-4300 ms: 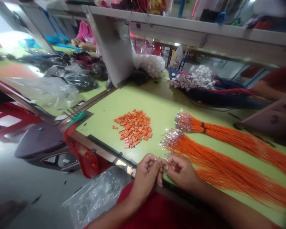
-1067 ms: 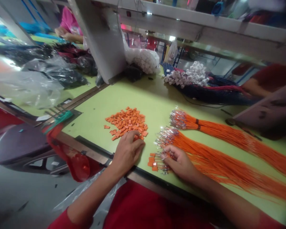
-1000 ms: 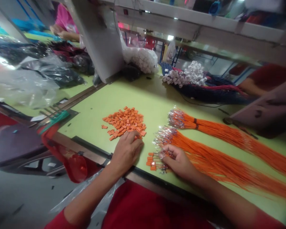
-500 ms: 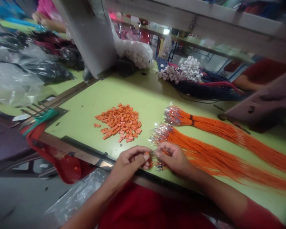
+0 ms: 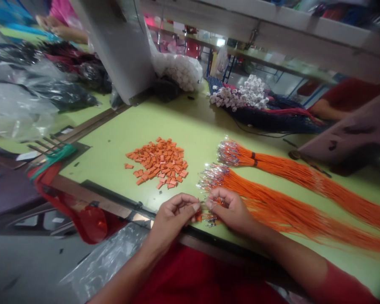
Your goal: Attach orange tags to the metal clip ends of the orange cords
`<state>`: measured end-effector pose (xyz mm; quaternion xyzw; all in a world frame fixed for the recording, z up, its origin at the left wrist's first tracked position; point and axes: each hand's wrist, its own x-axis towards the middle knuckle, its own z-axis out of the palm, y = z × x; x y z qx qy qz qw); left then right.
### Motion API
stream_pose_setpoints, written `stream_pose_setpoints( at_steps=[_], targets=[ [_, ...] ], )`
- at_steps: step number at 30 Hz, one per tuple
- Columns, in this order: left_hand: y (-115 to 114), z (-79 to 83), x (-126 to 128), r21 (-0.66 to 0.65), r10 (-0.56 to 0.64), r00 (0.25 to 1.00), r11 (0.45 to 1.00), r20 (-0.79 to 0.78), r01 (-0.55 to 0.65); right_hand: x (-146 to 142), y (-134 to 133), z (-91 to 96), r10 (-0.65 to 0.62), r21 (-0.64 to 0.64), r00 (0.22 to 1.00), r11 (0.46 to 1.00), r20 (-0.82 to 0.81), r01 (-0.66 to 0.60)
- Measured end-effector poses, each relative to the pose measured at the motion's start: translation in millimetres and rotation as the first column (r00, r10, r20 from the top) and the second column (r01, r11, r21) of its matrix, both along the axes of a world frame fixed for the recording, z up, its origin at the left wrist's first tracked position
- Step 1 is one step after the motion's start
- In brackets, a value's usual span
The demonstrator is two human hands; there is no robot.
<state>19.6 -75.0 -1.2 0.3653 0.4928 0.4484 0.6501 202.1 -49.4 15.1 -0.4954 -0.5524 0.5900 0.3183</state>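
My left hand (image 5: 177, 213) is closed at the table's front edge, thumb and fingers pinching a small orange connector housing (image 5: 198, 216) that shows only in part. Just right of it, my right hand (image 5: 228, 209) is closed on an orange wire with a metal terminal, mostly covered by the fingers. The fingertips of both hands almost meet. Under and beyond my right hand spreads a loose bundle of orange wires (image 5: 259, 196) with silvery ends. Left of the bundle lies a pile of orange connector housings (image 5: 160, 162).
A second, tied orange wire bundle (image 5: 272, 164) lies farther back. Behind it are dark wires with white connectors (image 5: 253, 93) and a bag of white parts (image 5: 180, 69). A grey post (image 5: 120, 55) stands at the back left. Co-workers' arms show at upper left and right.
Both hands stay nearly in place, fingertips still close together. The left fingers have shifted slightly around the orange housing; the pile and wire bundles look the same.
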Motion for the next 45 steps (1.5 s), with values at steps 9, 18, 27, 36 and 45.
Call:
stream_pose_setpoints(
  at_steps=[9,18,27,36,45],
  targets=[
    [-0.6,-0.5,3.6,-0.103,0.023,0.997,0.995,0.072,-0.016,1.9,-0.4,0.8,0.001,-0.009,0.999,1.0,-0.042,-0.001],
    [-0.7,6.8,2.9,-0.298,0.181,0.94,0.95,0.289,-0.091,4.2,-4.4,-4.3,0.01,0.141,1.0,0.99,-0.023,-0.007],
    [-3.7,5.6,5.8,-0.283,0.15,0.929,0.958,0.337,-0.052,3.7,-6.7,-3.9,0.036,0.154,0.999,0.987,-0.009,-0.034],
    [-6.2,5.4,6.4,-0.261,0.148,0.94,0.963,0.308,-0.066,6.8,-8.4,-6.6,0.033,0.432,0.97,0.891,0.24,-0.137],
    [-5.3,2.1,2.4,-0.183,0.088,0.971,0.982,0.22,-0.048,6.9,-6.0,2.8,0.082,0.409,0.954,0.89,0.287,-0.2]
  ],
)
